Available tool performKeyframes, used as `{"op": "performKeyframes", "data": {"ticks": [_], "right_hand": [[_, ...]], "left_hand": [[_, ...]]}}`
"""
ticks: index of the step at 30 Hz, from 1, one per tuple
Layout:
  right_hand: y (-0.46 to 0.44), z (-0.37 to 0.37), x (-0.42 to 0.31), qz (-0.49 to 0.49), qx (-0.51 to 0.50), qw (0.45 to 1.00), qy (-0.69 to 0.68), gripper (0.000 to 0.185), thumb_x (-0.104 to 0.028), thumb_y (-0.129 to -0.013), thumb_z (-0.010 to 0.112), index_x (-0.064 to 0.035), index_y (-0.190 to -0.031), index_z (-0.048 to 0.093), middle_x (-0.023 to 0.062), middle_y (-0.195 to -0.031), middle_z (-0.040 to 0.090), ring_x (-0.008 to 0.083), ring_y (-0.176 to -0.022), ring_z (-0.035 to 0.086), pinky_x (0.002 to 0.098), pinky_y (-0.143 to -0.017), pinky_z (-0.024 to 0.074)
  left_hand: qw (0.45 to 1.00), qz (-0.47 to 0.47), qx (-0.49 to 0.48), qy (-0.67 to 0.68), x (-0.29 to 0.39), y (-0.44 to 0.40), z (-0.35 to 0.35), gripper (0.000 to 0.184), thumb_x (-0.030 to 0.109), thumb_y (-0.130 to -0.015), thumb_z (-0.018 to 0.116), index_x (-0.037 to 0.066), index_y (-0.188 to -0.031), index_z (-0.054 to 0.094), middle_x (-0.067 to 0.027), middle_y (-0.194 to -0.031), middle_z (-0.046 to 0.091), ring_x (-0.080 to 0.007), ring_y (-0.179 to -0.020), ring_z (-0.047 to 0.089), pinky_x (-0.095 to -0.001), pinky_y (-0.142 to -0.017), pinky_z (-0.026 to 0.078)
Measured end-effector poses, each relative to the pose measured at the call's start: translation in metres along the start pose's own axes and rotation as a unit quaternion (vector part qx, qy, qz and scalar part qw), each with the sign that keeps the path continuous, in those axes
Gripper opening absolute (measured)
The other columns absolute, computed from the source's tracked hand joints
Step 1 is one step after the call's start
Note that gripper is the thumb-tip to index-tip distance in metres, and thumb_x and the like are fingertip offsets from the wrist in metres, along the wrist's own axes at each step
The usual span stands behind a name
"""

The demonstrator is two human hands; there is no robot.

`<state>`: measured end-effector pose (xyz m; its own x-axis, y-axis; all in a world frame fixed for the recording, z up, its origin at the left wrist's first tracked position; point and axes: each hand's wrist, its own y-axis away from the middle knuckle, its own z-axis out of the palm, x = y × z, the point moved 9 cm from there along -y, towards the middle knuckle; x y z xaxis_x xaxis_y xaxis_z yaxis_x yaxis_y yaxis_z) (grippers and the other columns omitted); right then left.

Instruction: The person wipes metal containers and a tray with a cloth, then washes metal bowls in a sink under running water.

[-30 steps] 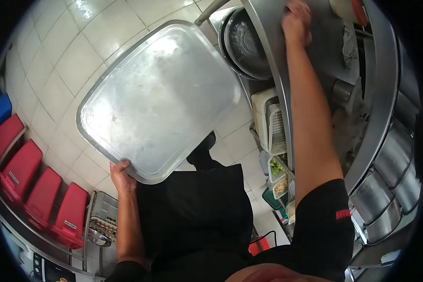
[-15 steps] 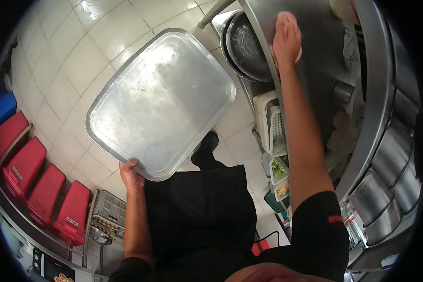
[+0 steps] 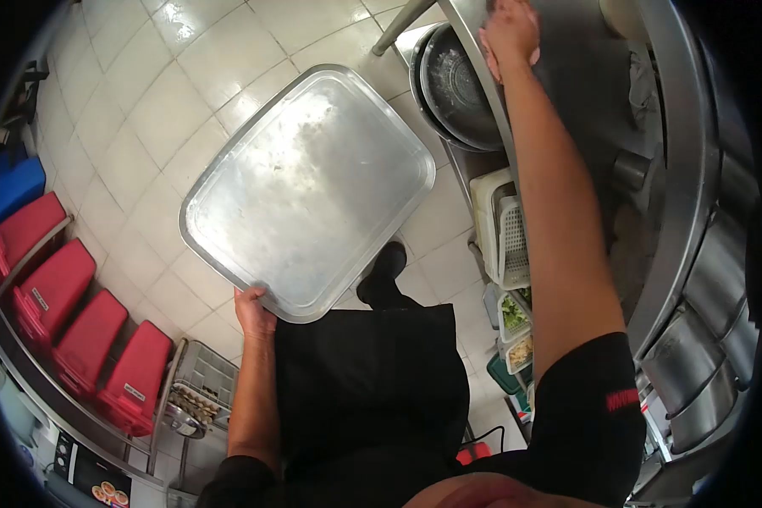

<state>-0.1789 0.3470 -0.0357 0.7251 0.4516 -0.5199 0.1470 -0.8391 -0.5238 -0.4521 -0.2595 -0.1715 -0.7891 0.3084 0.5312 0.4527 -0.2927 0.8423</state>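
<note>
Head view: the metal tray is mid-frame, just left of center, over the floor. Left hand pinches its bottom corner, thumb on top, other fingers mostly hidden below; guessing that one-corner hold is to leave the other arm free. Right hand is up at the top edge, over the steel counter; fingers look bunched but blurry, can't tell if they're holding anything. Pans sit lower, beside the counter edge, probably to save space.
</note>
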Motion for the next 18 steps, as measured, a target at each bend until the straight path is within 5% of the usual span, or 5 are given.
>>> {"op": "performKeyframes", "data": {"ticks": [4,7,11,15,18], "right_hand": [[0.009,0.020,-0.051,0.008,-0.188,0.927,0.323,0.023,-0.016,-0.089,0.056,-0.0194,-0.107,0.070,0.0087,-0.105,0.067,0.0333,-0.095,0.063,0.0463,-0.078,0.0527],[0.057,0.002,-0.067,-0.098,-0.156,0.979,0.091,0.023,-0.016,-0.090,0.050,-0.0165,-0.102,0.070,0.0084,-0.089,0.067,0.0305,-0.080,0.065,0.0472,-0.078,0.0536],[0.028,-0.002,-0.005,0.275,-0.110,0.848,-0.440,0.024,-0.012,-0.091,0.050,-0.0143,-0.103,0.070,0.0057,-0.092,0.064,0.0228,-0.086,0.062,0.0413,-0.088,0.0534],[-0.048,-0.063,-0.157,0.046,0.175,0.976,-0.124,0.029,-0.022,-0.097,0.046,0.0000,-0.106,0.062,0.0165,-0.103,0.066,0.0306,-0.088,0.063,0.0439,-0.078,0.0509],[0.003,0.028,-0.085,0.177,0.233,0.956,0.017,0.021,-0.014,-0.094,0.049,0.0005,-0.098,0.062,0.0186,-0.100,0.066,0.0344,-0.086,0.064,0.0436,-0.077,0.0517]], "left_hand": [[1.000,-0.016,0.009,-0.010,-0.010,-0.002,-0.002,0.072,-0.002,-0.069,0.044,0.003,-0.141,0.036,-0.0156,-0.126,0.054,-0.0340,-0.116,0.053,-0.0469,-0.101,0.045],[1.000,-0.016,0.003,0.002,-0.003,-0.003,0.001,0.073,-0.003,-0.069,0.043,0.003,-0.142,0.036,-0.0160,-0.127,0.054,-0.0346,-0.117,0.053,-0.0479,-0.102,0.045],[1.000,-0.015,0.000,0.015,-0.005,-0.002,-0.002,0.072,-0.003,-0.069,0.043,0.003,-0.141,0.037,-0.0168,-0.128,0.052,-0.0349,-0.118,0.052,-0.0493,-0.103,0.044],[1.000,-0.025,0.000,-0.014,-0.017,-0.022,-0.017,0.072,-0.003,-0.069,0.043,0.003,-0.140,0.037,-0.0169,-0.129,0.051,-0.0355,-0.119,0.052,-0.0492,-0.104,0.043],[1.000,-0.020,0.019,-0.006,-0.018,-0.022,-0.019,0.071,-0.004,-0.070,0.042,0.004,-0.140,0.036,-0.0155,-0.123,0.052,-0.0354,-0.116,0.053,-0.0497,-0.102,0.045]]}}
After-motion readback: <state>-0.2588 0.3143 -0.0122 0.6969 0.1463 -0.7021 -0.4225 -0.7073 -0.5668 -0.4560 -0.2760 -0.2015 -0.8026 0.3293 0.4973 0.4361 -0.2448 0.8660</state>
